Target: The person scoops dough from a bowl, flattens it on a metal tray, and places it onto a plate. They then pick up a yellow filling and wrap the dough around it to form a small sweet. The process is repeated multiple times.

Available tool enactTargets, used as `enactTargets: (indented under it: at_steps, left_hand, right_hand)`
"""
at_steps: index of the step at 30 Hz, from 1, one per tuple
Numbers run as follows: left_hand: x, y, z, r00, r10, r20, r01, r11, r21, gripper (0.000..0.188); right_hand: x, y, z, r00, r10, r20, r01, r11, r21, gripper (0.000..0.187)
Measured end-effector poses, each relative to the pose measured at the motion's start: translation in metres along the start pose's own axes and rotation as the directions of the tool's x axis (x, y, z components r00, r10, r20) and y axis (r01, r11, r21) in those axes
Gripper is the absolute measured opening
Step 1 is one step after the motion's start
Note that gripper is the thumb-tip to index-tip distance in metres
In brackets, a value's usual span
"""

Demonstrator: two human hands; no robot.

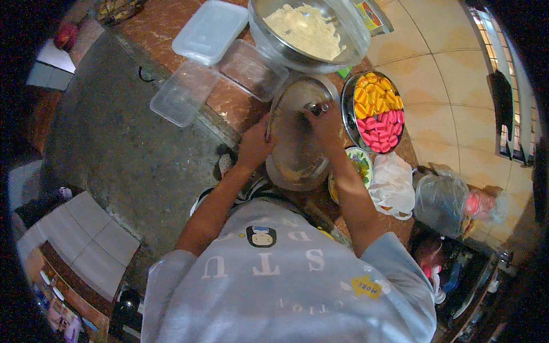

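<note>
In front of me is a shiny oval metal tray (297, 166) with a pale dusting on its surface. My left hand (255, 143) is closed on the tray's left rim. My right hand (326, 130) is over the tray's right side, its fingers closed round a small shiny metal tool (318, 107) whose exact kind I cannot make out. Beyond the tray, a large metal bowl (260, 28) with clear plastic around it holds pale yellow powder (303, 28). To the right, a round metal tray (347, 123) is filled with yellow-wrapped pieces (374, 94) and pink-wrapped pieces (380, 130).
Left of the bowl are a lidded plastic container (210, 31), a clear open container (251, 68) and a clear lid (184, 94) overhanging the table edge. Beside my right forearm lie a patterned plate (359, 160) and a white plastic bag (392, 186). A tiled wall (440, 74) borders the right.
</note>
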State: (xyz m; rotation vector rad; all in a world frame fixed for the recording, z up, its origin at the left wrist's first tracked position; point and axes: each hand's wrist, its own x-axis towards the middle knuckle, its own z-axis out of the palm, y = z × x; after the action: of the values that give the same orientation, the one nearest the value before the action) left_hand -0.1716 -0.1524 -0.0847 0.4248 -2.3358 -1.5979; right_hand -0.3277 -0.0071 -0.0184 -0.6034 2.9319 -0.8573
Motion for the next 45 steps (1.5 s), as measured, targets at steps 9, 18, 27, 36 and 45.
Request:
enactTargets:
  at_steps: [9, 18, 27, 36, 45]
  left_hand:
    - [0.002, 0.009, -0.001, 1.000, -0.005, -0.021, 0.006, 0.999, 0.051, 0.057]
    - [0.000, 0.003, 0.003, 0.999, 0.010, -0.046, -0.006, 0.997, 0.078, 0.055]
    - [0.001, 0.011, -0.004, 0.993, -0.095, 0.066, 0.094, 0.995, 0.031, 0.057]
    - [0.000, 0.004, 0.004, 0.998, 0.044, -0.037, -0.044, 0.999, -0.001, 0.059]
    - [0.002, 0.012, -0.006, 1.000, -0.004, -0.001, 0.003, 0.999, -0.035, 0.055]
  right_hand:
    - [0.023, 0.030, -0.036, 0.877, -0.303, 0.373, 0.279, 0.953, 0.119, 0.068]
    - [-0.068, 0.034, -0.002, 0.906, -0.318, 0.278, 0.312, 0.948, 0.066, 0.057]
    - [-0.045, 0.052, 0.020, 0.975, -0.174, 0.139, 0.192, 0.972, -0.134, 0.048]
    - [-0.026, 0.036, -0.006, 0.985, 0.169, 0.018, -0.156, 0.856, 0.492, 0.053]
    - [0.008, 0.026, -0.011, 0.991, -0.130, 0.017, 0.130, 0.950, -0.285, 0.057]
